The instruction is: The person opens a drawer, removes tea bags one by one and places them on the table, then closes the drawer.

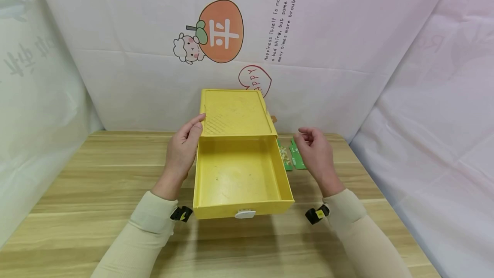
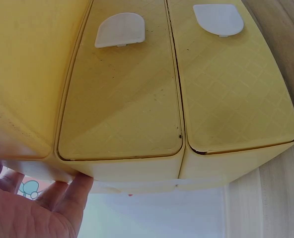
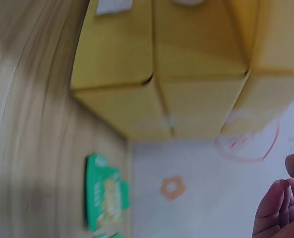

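A yellow drawer cabinet stands on the table with its top drawer pulled out toward me. The drawer has a white handle and holds nothing. Two lower drawers are closed in the left wrist view. My left hand rests its fingers against the cabinet's left side near the top front corner. Off to the cabinet's right, my right hand is raised with loosely bent fingers and nothing in them. It partly hides a green packet lying behind it.
A second green packet lies beside the cabinet's right side, partly covered by the drawer. The wooden table meets a printed white cloth at the back. More white sheets hang at both sides.
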{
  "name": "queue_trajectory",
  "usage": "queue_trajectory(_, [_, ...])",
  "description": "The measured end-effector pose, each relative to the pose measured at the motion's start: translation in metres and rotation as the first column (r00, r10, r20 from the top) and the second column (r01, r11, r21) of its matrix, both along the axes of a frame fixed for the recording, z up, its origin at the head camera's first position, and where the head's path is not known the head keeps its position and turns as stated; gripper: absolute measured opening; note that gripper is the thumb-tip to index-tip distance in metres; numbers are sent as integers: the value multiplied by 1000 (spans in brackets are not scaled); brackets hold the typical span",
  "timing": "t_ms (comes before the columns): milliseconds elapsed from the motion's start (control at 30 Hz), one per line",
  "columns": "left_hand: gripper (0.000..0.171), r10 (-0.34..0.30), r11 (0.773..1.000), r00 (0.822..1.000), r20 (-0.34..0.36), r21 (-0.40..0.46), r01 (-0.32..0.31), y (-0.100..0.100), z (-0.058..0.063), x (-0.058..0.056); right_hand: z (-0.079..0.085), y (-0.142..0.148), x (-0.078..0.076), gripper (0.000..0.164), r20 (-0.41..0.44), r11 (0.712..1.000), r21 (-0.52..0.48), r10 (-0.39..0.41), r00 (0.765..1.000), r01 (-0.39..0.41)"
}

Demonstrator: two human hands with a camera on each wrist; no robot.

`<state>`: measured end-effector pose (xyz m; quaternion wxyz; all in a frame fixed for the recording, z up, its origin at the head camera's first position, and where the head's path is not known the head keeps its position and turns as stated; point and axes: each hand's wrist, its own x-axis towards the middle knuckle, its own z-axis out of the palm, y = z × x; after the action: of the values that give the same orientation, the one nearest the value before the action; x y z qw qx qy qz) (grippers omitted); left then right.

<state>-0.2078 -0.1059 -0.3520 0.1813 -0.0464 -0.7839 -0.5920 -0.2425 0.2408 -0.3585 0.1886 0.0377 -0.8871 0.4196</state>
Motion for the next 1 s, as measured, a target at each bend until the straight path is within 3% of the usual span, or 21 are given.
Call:
queue_trajectory(400, [46, -6, 1000, 1000, -3, 6, 6, 0, 0, 0, 31, -31, 46, 34, -160, 984, -15, 172, 972, -176])
queue_trajectory(567, [46, -7, 1000, 1000, -9, 6, 7, 0, -1, 0, 41, -44, 64, 30, -255, 968, 13, 245, 936, -250])
queue_trajectory(700, [47, -8, 1000, 1000, -6, 7, 8, 0, -1, 0, 45, -52, 77, 30, -370, 947, 95, 320, 872, -307])
queue_trajectory(800, [47, -9, 1000, 1000, -2, 7, 9, 0, 0, 0, 46, -56, 86, 31, -462, 929, 172, 370, 806, -328])
queue_trajectory(900, [47, -5, 1000, 1000, 0, 4, 5, 0, 0, 0, 48, -62, 95, 39, -553, 914, 252, 405, 728, -317])
queue_trajectory(1000, [46, -1, 1000, 1000, -3, 0, 1, 0, 0, 0, 50, -69, 103, 45, -643, 901, 322, 435, 631, -293])
